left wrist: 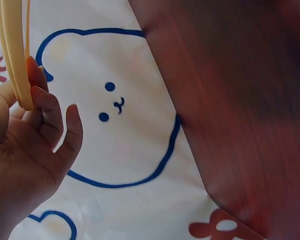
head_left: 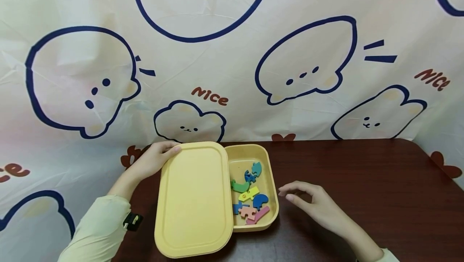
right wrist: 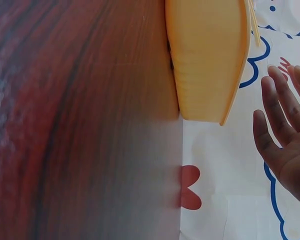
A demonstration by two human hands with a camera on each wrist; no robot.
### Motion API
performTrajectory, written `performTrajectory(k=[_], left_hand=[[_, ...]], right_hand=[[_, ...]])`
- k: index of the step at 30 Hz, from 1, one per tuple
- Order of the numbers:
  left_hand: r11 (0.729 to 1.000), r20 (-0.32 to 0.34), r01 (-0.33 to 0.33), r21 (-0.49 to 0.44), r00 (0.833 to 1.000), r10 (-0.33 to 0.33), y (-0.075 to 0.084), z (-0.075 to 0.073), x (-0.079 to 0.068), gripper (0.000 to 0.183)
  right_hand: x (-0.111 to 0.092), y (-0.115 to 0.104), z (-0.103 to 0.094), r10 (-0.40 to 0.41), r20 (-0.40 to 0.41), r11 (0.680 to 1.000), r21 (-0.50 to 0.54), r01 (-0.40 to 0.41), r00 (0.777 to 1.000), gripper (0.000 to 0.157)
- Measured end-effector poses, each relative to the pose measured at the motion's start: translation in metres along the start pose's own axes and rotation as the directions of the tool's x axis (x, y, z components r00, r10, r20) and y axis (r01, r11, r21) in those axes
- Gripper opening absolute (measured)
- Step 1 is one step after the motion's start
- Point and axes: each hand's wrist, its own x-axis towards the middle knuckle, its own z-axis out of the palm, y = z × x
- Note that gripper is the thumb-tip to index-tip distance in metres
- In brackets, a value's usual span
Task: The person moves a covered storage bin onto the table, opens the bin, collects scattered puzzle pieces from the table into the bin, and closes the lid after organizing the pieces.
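My left hand (head_left: 156, 159) pinches the far left corner of a yellow lid (head_left: 193, 199), thumb on top and fingers beneath. In the left wrist view the lid's edge (left wrist: 16, 60) runs between thumb and fingers. The lid overlaps the left side of a yellow box (head_left: 273, 189) on the table. Inside the box lie several colourful puzzle pieces: a pink one (head_left: 247, 213), a yellow one (head_left: 249, 193), a green one (head_left: 240, 186) and blue ones (head_left: 259, 201) among them. Just right of the box is my right hand (head_left: 315, 205), holding nothing, its fingers loosely bent.
The dark brown wooden table (head_left: 362, 181) reaches back to a white cloth (head_left: 246, 64) printed with blue cartoon outlines. A black device (head_left: 133, 221) is strapped on the left sleeve.
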Motion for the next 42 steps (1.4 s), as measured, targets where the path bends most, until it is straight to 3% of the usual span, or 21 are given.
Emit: performTrajectory(k=[18, 26, 42], left_hand=[[0.991, -0.014, -0.042, -0.123, 0.999, 0.041, 0.016, 0.037, 0.032, 0.037], [0.985, 0.004, -0.056, -0.166, 0.998, 0.057, 0.016, 0.052, 0.046, 0.038], [0.977, 0.006, -0.066, -0.204, 0.998, 0.068, 0.024, 0.072, 0.06, 0.034]], right_hand=[[-0.002, 0.003, -0.001, -0.037, -0.008, 0.999, 0.018, 0.037, 0.999, 0.019], [-0.002, 0.004, 0.0, -0.057, -0.012, 0.998, 0.022, 0.057, 0.998, 0.018], [-0.002, 0.009, 0.0, -0.118, -0.004, 0.993, 0.025, 0.118, 0.993, 0.019]])
